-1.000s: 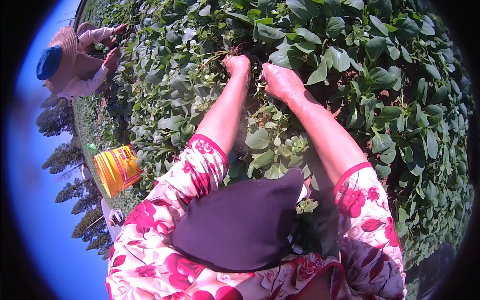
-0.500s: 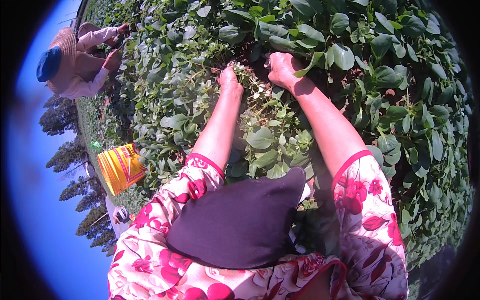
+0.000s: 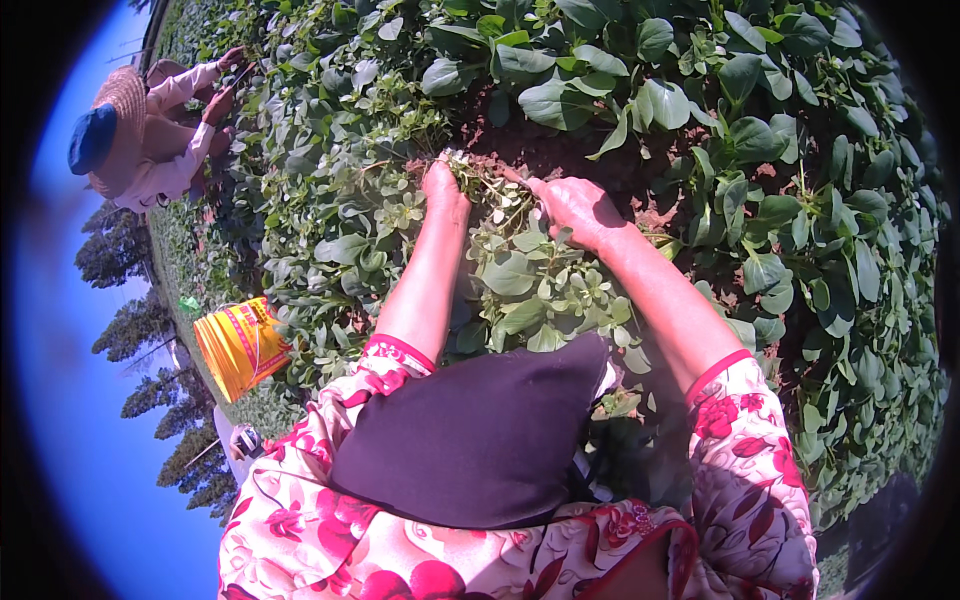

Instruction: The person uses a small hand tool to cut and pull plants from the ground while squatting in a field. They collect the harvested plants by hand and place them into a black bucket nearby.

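My left hand (image 3: 443, 192) is closed round a bunch of small-leaved weeds (image 3: 478, 182), whose pale stems and roots trail to the right. Its fingertips are partly hidden by the leaves. My right hand (image 3: 580, 210) makes a fist just to the right, around a small hand tool. A narrow, soil-coloured part of the tool (image 3: 512, 176) points up and left from the fist toward the weeds; the grip is hidden, and its exact kind cannot be told. Bare reddish soil (image 3: 545, 150) shows just beyond both hands.
Broad-leaved green vegetables (image 3: 770, 150) grow densely to the right and far side. Low leafy plants (image 3: 520, 285) lie between my forearms. A yellow bucket (image 3: 240, 345) stands at left. Another person in a straw hat (image 3: 122, 110) crouches at far left. Dark cloth (image 3: 470, 440) covers my front.
My right hand has drawn nearer and turned, so the tool's narrow part now shows. The weeds in my left hand have shifted slightly left, and more bare soil is exposed beyond.
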Demonstrator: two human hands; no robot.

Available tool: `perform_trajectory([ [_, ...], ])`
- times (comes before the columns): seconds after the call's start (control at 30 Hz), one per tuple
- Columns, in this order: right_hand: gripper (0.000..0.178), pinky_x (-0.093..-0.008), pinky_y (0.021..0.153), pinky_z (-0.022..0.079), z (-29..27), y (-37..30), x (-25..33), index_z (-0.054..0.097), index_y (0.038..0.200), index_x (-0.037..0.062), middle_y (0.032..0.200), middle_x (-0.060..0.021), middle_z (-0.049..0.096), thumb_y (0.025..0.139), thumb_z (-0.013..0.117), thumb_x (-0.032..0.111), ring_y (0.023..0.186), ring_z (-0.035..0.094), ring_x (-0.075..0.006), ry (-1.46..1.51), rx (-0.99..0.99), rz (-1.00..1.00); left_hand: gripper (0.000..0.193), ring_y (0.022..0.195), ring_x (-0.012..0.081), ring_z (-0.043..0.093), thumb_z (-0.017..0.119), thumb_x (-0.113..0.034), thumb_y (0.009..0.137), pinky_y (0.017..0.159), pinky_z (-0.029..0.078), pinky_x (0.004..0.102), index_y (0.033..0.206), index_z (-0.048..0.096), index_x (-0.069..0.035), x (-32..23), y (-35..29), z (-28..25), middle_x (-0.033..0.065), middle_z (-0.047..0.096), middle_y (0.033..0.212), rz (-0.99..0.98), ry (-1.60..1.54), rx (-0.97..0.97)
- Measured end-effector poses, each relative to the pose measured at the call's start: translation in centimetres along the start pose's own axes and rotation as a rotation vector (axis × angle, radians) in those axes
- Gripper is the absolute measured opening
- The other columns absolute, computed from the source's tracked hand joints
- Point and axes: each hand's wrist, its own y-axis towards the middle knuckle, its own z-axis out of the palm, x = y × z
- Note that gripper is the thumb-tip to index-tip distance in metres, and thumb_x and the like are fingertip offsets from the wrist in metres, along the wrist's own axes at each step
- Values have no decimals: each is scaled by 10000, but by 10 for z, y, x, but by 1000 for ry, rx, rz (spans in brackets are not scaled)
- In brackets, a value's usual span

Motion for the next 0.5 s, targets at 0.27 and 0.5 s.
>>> perform_trajectory([
  [0.27,299,-426,666,496,-51,-68,16,655,987,107,770,-183,638,720,546,27,749,616,-375,-268,-305,27,165,640,236,628,545,-234,901,597,542,397,877,601,-80,-21,-34,-23,62,625,717,4,42,98],
  [0.5,336,-439,683,501,-88,-107,24,667,971,45,760,-181,645,655,564,2,772,630,-366,-449,-143,54,153,600,231,607,608,-237,884,561,524,372,859,601,-87,-26,-87,18,67,620,705,-116,94,81],
])
